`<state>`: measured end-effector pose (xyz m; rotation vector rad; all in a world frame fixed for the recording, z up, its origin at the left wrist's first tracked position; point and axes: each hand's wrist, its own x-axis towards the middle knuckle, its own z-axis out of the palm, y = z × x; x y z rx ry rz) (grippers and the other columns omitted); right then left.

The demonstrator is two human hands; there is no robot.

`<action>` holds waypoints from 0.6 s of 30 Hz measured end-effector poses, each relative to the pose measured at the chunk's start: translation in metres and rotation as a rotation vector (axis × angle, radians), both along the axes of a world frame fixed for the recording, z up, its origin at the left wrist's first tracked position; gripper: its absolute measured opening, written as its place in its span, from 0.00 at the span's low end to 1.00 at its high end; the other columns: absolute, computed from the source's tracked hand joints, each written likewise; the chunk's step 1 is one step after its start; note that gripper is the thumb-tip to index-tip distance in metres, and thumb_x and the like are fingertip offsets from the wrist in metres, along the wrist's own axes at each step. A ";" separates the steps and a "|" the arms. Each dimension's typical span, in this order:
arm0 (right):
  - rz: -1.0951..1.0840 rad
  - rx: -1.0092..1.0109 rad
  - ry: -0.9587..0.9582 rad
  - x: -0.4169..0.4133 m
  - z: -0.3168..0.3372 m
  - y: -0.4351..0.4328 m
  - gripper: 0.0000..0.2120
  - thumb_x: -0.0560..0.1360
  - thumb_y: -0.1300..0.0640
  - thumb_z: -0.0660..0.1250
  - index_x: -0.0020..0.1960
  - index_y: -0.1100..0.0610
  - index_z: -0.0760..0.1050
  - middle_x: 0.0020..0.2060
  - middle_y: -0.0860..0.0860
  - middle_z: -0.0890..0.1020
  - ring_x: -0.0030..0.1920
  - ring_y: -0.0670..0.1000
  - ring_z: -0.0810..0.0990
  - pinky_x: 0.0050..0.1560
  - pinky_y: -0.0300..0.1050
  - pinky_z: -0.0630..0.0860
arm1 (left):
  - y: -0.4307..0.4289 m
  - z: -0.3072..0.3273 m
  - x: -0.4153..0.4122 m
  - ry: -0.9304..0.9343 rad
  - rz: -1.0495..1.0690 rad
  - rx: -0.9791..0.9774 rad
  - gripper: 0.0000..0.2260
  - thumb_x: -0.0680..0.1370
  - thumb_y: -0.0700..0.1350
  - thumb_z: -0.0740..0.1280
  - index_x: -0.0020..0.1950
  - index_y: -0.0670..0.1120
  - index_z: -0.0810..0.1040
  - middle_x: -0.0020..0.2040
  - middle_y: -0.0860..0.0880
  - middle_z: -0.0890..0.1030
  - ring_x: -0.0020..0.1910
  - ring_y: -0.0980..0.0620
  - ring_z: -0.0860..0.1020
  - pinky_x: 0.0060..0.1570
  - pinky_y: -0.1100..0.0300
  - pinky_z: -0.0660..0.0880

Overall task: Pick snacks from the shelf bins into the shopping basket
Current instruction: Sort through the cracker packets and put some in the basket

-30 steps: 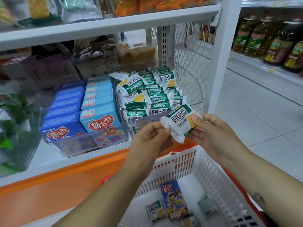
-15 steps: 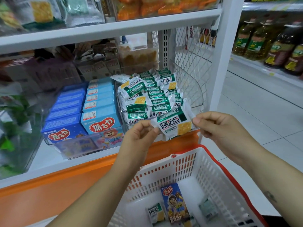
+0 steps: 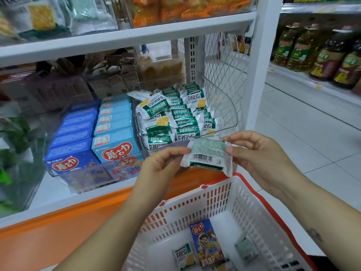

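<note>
Left hand and right hand each pinched one end of cracker packet — barcode side up — held above near basket, other fingers loosely curled.

The basket sits low in front of the shelf. In the basket lie a box in the middle, a small packet on the left and another packet on the right. Just above the basket's far edge, the left hand and right hand hold a snack packet by its ends. Behind the basket stands a bin of packets, with a bin of boxes further left and bottles far to the right.
</note>
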<state>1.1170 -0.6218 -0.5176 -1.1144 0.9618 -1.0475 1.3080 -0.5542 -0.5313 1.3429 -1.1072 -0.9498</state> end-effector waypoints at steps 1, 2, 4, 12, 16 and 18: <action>-0.021 -0.023 0.021 0.000 -0.002 0.000 0.10 0.70 0.71 0.70 0.43 0.56 0.79 0.46 0.52 0.85 0.46 0.54 0.84 0.51 0.50 0.80 | 0.000 0.000 0.000 0.070 -0.005 0.032 0.15 0.79 0.34 0.61 0.44 0.50 0.83 0.46 0.51 0.86 0.47 0.53 0.83 0.52 0.54 0.79; -0.036 -0.042 0.039 0.000 -0.003 0.000 0.10 0.70 0.70 0.70 0.43 0.55 0.78 0.45 0.50 0.85 0.46 0.53 0.84 0.50 0.49 0.80 | 0.000 0.000 -0.001 0.127 -0.012 0.048 0.14 0.79 0.35 0.61 0.45 0.49 0.83 0.45 0.50 0.86 0.45 0.52 0.83 0.51 0.55 0.80; -0.045 -0.070 0.056 0.002 -0.004 0.001 0.11 0.69 0.69 0.71 0.45 0.54 0.78 0.44 0.48 0.85 0.45 0.51 0.84 0.47 0.47 0.80 | 0.000 -0.001 -0.002 0.111 -0.014 0.026 0.06 0.75 0.41 0.66 0.46 0.47 0.82 0.42 0.49 0.85 0.43 0.53 0.83 0.49 0.58 0.80; -0.054 -0.194 0.123 0.004 -0.004 0.006 0.12 0.70 0.66 0.72 0.45 0.50 0.77 0.42 0.47 0.84 0.43 0.44 0.83 0.50 0.46 0.79 | 0.000 -0.001 -0.005 0.053 0.018 -0.046 0.08 0.74 0.32 0.68 0.47 0.45 0.78 0.35 0.54 0.81 0.33 0.62 0.78 0.36 0.71 0.75; -0.043 -0.285 0.206 0.004 -0.003 0.008 0.11 0.72 0.66 0.70 0.45 0.50 0.76 0.46 0.47 0.82 0.42 0.41 0.83 0.46 0.40 0.79 | 0.002 0.000 -0.007 0.024 0.023 -0.075 0.12 0.74 0.32 0.67 0.49 0.50 0.79 0.40 0.53 0.81 0.36 0.62 0.79 0.39 0.70 0.75; -0.043 -0.300 0.226 0.004 -0.006 0.005 0.11 0.72 0.66 0.70 0.44 0.50 0.75 0.46 0.47 0.81 0.42 0.41 0.83 0.43 0.36 0.78 | 0.004 0.000 -0.007 -0.027 0.018 -0.090 0.13 0.75 0.34 0.67 0.50 0.53 0.79 0.36 0.52 0.80 0.35 0.59 0.78 0.41 0.69 0.76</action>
